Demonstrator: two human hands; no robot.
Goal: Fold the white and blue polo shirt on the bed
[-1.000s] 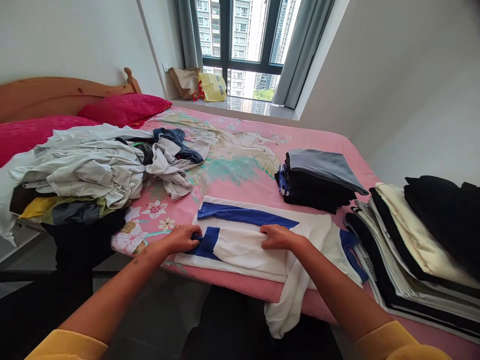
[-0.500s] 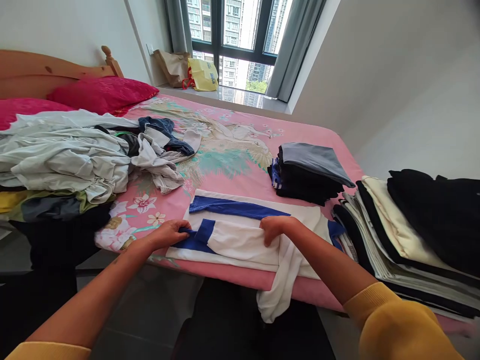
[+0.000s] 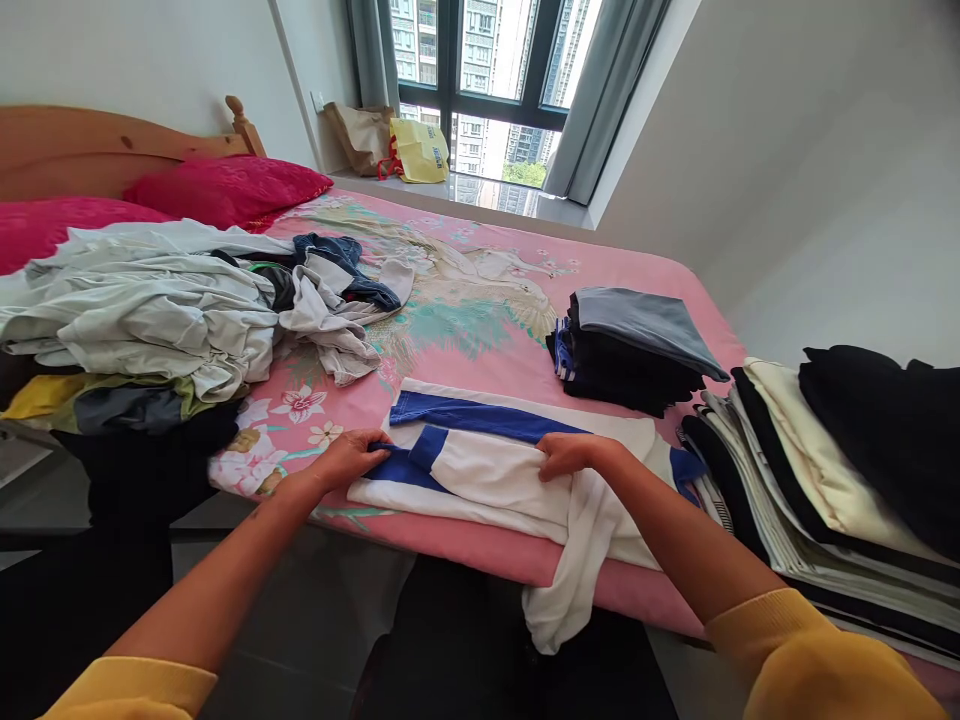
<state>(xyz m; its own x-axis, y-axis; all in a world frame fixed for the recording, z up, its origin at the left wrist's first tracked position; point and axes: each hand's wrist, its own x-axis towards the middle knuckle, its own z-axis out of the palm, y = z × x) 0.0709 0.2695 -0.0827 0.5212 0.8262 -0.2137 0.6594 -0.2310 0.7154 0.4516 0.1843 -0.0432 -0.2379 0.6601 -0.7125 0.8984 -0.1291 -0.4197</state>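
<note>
A white and blue long-sleeved shirt point(image 3: 487, 470) lies partly folded along the near edge of the bed. My left hand point(image 3: 352, 458) pinches its blue part at the left end, thumb against fingers. My right hand point(image 3: 570, 455) grips the white sleeve near the middle of the shirt, its fingertips curled into the cloth. One blue-trimmed sleeve lies folded across the body. Another white length of sleeve point(image 3: 574, 580) hangs down over the bed's edge.
Rumpled clothes point(image 3: 150, 300) are heaped on the left of the pink flowered bed sheet point(image 3: 480, 340). A small folded stack point(image 3: 637, 350) stands beyond the shirt, and a taller folded stack point(image 3: 840, 480) at the right. Red pillows point(image 3: 225, 190) lie by the headboard point(image 3: 112, 135).
The view has shifted slightly, so everything sits a little further right. Both hands keep hold of the shirt, which lies almost the same.
</note>
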